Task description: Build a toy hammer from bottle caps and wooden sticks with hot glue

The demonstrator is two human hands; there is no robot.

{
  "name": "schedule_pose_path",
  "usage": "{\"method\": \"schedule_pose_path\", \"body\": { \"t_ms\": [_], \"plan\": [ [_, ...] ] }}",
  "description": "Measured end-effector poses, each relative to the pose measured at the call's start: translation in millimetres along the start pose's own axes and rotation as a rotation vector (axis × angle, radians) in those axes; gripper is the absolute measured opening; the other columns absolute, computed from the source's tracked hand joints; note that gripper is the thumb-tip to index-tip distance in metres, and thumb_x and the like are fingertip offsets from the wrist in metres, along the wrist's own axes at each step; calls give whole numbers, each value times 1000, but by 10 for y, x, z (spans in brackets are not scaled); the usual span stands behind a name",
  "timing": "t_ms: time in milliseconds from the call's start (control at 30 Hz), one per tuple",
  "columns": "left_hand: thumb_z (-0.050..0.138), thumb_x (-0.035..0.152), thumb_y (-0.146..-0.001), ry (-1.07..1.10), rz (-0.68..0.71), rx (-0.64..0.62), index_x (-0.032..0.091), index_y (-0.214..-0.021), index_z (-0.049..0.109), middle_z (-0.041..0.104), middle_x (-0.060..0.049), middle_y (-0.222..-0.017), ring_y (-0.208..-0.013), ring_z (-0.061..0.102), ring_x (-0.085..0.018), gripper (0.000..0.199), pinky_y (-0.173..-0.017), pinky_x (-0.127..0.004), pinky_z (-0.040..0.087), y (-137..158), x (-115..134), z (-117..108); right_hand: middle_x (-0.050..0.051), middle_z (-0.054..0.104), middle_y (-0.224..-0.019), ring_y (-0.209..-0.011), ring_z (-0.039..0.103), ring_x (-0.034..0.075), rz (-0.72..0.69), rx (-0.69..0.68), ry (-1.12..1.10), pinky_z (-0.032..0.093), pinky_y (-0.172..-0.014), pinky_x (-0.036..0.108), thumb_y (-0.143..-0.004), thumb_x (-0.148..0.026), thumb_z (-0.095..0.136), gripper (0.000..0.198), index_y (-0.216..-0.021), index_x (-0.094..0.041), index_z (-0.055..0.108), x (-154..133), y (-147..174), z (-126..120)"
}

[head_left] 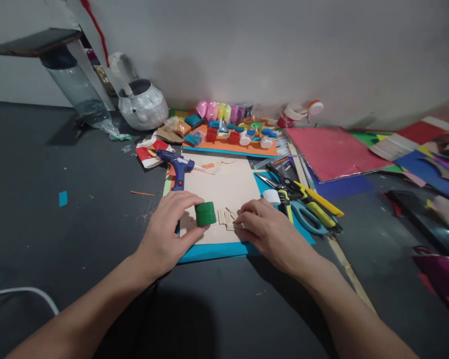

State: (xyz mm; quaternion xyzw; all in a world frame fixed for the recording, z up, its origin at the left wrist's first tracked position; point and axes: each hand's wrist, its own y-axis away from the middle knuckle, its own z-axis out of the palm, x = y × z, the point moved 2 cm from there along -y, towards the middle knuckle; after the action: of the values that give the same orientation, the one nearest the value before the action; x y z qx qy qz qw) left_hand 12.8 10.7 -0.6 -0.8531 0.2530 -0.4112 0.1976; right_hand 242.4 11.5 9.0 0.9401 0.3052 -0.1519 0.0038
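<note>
My left hand (174, 224) grips a green cylinder (205, 214), which looks like a bottle cap, between thumb and fingers. It is held over a pale sheet (224, 179) that lies on blue card (213, 252). Just right of the cylinder, several short wooden sticks (224, 216) lie in a small pile. My right hand (264, 224) is bent down at the pile's right side, its fingertips pinched on a small wooden stick. A white cap (271, 197) is close behind my right hand. Part of the pile is hidden under the right fingers.
A blue glue gun (177, 167) lies behind my left hand. Scissors (309, 217), pliers (284, 199) and a yellow cutter (318, 198) crowd the right. An orange board (232, 144) with small coloured models stands behind. A metal kettle (144, 107) and red sheet (336, 149) are farther back.
</note>
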Motion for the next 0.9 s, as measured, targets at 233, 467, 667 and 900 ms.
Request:
{"method": "schedule_pose_path", "body": {
  "t_ms": [233,467,667,900],
  "plan": [
    [71,19,-80,-17,-28,5,23,-111,58,66,-5,-106,-102,63,-21,34,-90,-37,51,-6,-44,11,9,61,-97,-89,53,22,-38,-30,-114,43,-84,38,-96,-22,54,13,-94,-19,66,53,-15,18],
    [73,18,-80,-13,-49,-46,22,-111,59,67,-5,-106,-102,63,-21,34,-90,-35,50,9,-53,55,8,61,-94,-88,55,21,-20,-5,-164,44,-84,38,-97,-24,52,16,-92,-18,66,104,-19,11],
    [72,22,-80,-32,-79,-118,22,-107,61,69,-4,-103,-98,64,-22,30,-86,-35,51,-1,-86,111,10,61,-100,-92,53,22,-33,80,-105,44,-77,36,-98,-20,48,21,-95,-19,69,134,-62,39],
    [72,21,-81,-61,-113,-138,21,-107,60,69,-3,-104,-100,63,-20,28,-89,-32,49,-19,-34,91,11,62,-106,-95,53,23,-56,157,-113,46,-81,37,-97,-20,50,19,-103,-18,68,138,-114,50]
  ]
}}
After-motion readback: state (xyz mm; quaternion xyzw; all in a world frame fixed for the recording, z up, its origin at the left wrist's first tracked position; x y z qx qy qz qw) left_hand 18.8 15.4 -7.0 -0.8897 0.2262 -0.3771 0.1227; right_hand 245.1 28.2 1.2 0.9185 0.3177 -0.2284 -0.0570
